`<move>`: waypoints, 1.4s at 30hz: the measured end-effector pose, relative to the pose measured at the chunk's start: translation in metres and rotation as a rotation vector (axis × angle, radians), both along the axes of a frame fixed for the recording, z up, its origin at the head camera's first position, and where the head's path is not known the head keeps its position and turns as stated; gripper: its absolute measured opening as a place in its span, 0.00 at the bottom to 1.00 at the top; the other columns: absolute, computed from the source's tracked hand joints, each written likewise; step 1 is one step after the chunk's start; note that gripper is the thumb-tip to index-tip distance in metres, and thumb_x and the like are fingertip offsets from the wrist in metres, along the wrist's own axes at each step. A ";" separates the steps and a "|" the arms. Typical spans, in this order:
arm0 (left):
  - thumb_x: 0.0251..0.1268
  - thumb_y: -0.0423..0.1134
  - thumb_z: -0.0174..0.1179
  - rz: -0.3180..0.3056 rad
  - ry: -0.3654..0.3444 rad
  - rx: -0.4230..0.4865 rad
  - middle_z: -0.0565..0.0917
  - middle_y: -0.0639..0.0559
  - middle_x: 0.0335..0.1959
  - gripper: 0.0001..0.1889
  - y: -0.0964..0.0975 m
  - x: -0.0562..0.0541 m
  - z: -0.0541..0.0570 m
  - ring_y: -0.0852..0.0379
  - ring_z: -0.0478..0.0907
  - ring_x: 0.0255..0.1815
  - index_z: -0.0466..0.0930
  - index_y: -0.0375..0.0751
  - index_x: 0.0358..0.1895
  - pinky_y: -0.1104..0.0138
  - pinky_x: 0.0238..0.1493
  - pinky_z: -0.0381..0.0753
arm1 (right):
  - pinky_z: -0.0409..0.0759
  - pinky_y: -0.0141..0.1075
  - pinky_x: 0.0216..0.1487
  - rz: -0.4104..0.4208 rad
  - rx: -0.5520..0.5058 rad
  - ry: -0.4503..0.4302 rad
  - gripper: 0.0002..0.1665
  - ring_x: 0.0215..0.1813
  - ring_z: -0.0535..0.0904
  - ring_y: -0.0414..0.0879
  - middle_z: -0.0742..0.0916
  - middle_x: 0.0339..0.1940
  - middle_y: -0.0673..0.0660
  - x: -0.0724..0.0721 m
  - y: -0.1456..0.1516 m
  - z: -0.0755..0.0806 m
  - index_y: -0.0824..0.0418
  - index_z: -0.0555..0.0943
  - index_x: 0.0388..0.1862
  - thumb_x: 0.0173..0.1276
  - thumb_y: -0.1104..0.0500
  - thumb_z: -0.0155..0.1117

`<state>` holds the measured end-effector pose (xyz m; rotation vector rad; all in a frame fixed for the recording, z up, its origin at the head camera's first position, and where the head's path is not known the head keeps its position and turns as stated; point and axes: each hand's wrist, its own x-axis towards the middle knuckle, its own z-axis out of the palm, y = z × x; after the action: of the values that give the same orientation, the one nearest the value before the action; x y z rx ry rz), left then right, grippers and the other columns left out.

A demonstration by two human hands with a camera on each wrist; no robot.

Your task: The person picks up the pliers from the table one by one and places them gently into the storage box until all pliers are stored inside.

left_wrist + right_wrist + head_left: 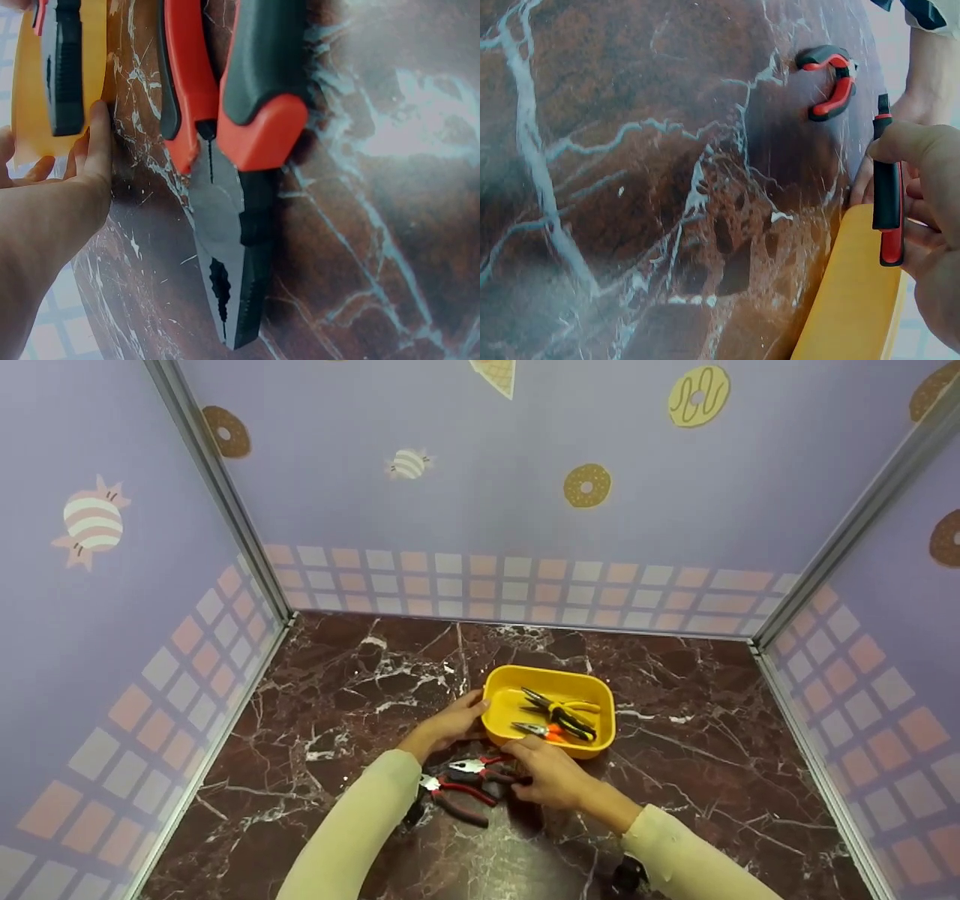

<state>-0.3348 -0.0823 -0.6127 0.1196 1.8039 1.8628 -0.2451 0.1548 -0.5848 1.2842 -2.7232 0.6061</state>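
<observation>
A yellow plastic bin (pixel 496 735) stands on the dark marbled tabletop. My left hand (pixel 454 720) touches its left side, fingers extended along the wall (pixel 26 97). Just in front of the bin, my right hand (pixel 551 772) grips a pair of pliers (pixel 469 766) with red and black handles, their jaws pointing left. In the right wrist view, thumb and fingers close round the pliers' handle (pixel 887 180). A second pair of red and black pliers (pixel 465 802) lies on the table between my forearms, large in the left wrist view (pixel 217 202).
Inside the bin lie yellow and black needle-nose pliers (pixel 562 712) and an orange-handled pair (pixel 536 729). Patterned lilac panels (pixel 480 510) enclose the table at the back and both sides, joined by metal posts (pixel 225 495).
</observation>
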 end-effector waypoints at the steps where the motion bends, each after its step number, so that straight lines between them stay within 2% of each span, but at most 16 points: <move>1: 0.91 0.44 0.43 -0.001 0.000 -0.004 0.71 0.31 0.75 0.29 0.000 0.001 0.000 0.37 0.75 0.71 0.52 0.37 0.85 0.49 0.69 0.81 | 0.86 0.47 0.57 -0.002 0.002 -0.007 0.38 0.57 0.82 0.52 0.85 0.58 0.58 0.000 0.001 0.001 0.62 0.80 0.67 0.58 0.55 0.81; 5: 0.91 0.45 0.42 -0.009 -0.004 -0.007 0.70 0.31 0.76 0.30 0.000 0.002 0.001 0.37 0.75 0.72 0.51 0.38 0.85 0.48 0.70 0.80 | 0.85 0.48 0.60 -0.010 -0.001 -0.052 0.39 0.60 0.82 0.51 0.84 0.61 0.56 -0.001 0.007 0.004 0.61 0.79 0.70 0.59 0.56 0.81; 14: 0.92 0.43 0.40 -0.042 0.016 0.038 0.70 0.30 0.75 0.29 -0.003 0.001 0.001 0.36 0.75 0.71 0.50 0.36 0.85 0.47 0.72 0.78 | 0.83 0.48 0.65 0.000 -0.037 -0.048 0.39 0.62 0.82 0.51 0.85 0.61 0.56 -0.004 0.014 0.010 0.58 0.79 0.69 0.57 0.57 0.80; 21: 0.91 0.43 0.41 -0.037 0.012 0.033 0.69 0.29 0.76 0.29 -0.002 0.002 0.001 0.35 0.74 0.72 0.50 0.36 0.85 0.47 0.72 0.78 | 0.82 0.48 0.68 -0.021 -0.049 -0.066 0.39 0.65 0.81 0.52 0.85 0.64 0.56 -0.005 0.018 0.012 0.58 0.79 0.70 0.58 0.57 0.80; 24: 0.91 0.43 0.42 -0.027 0.009 0.032 0.70 0.28 0.75 0.29 -0.002 0.001 0.001 0.35 0.75 0.71 0.51 0.35 0.85 0.48 0.70 0.80 | 0.82 0.49 0.67 -0.019 -0.068 -0.054 0.39 0.64 0.81 0.52 0.85 0.63 0.56 -0.006 0.020 0.013 0.59 0.79 0.70 0.58 0.57 0.80; 31: 0.91 0.41 0.41 -0.025 0.006 0.047 0.72 0.25 0.71 0.29 -0.001 0.002 -0.002 0.32 0.78 0.67 0.50 0.35 0.85 0.48 0.69 0.81 | 0.85 0.49 0.62 -0.023 -0.113 0.044 0.38 0.60 0.82 0.52 0.85 0.60 0.58 -0.009 0.025 0.016 0.60 0.80 0.67 0.57 0.57 0.81; 35: 0.91 0.42 0.42 -0.003 0.073 -0.027 0.73 0.27 0.72 0.29 0.000 0.004 -0.001 0.35 0.76 0.69 0.53 0.32 0.83 0.48 0.74 0.76 | 0.84 0.49 0.63 -0.038 -0.111 0.030 0.39 0.60 0.82 0.52 0.85 0.61 0.57 -0.012 0.029 0.019 0.59 0.79 0.69 0.58 0.57 0.81; 38: 0.91 0.43 0.43 -0.006 0.098 -0.067 0.74 0.29 0.71 0.29 -0.001 0.004 0.001 0.36 0.76 0.69 0.54 0.32 0.83 0.51 0.71 0.79 | 0.84 0.50 0.62 -0.054 -0.111 0.019 0.38 0.60 0.82 0.52 0.85 0.61 0.57 -0.014 0.032 0.021 0.60 0.79 0.70 0.60 0.58 0.81; 42: 0.91 0.44 0.43 -0.009 0.055 -0.056 0.72 0.31 0.73 0.29 -0.001 0.002 0.002 0.37 0.74 0.71 0.53 0.35 0.84 0.48 0.69 0.80 | 0.85 0.50 0.58 -0.075 -0.119 0.010 0.37 0.57 0.82 0.53 0.86 0.59 0.58 -0.018 0.035 0.024 0.61 0.80 0.69 0.61 0.59 0.81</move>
<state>-0.3332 -0.0838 -0.6102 0.1600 1.8880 1.8177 -0.2635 0.1897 -0.5613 1.1491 -2.6681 0.7400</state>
